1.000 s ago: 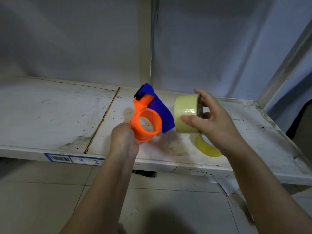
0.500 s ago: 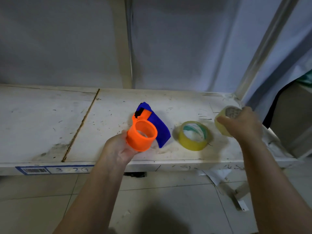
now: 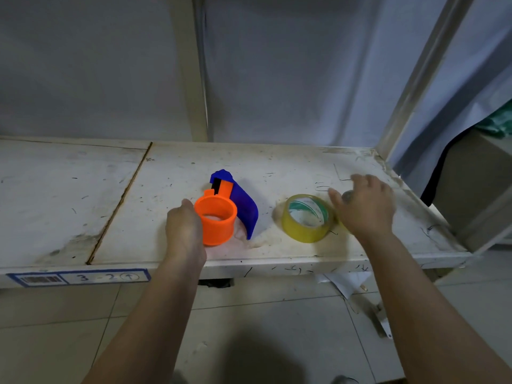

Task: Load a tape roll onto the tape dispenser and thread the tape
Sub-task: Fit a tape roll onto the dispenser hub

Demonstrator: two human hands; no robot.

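Note:
The tape dispenser (image 3: 221, 217) has an orange drum and a blue curved guard, and it rests on the white shelf (image 3: 277, 167) near the front edge. My left hand (image 3: 184, 228) grips the drum from the left side. A yellow tape roll (image 3: 306, 218) with a green-printed core lies flat to the right of the dispenser. My right hand (image 3: 364, 207) hovers just right of that roll with fingers spread. A second, paler tape roll (image 3: 347, 195) sits mostly hidden beneath this hand, with only a grey bit of core showing.
The scuffed shelf has a seam (image 3: 119, 203) on the left and a barcode label (image 3: 80, 277) on its front lip. A metal upright (image 3: 415, 79) stands at the back right corner. Tiled floor with paper scraps (image 3: 346, 284) lies below.
My right hand carried the pale roll away from the dispenser to the right side of the shelf and spread its fingers over it. The dispenser came down onto the shelf, still in my left hand.

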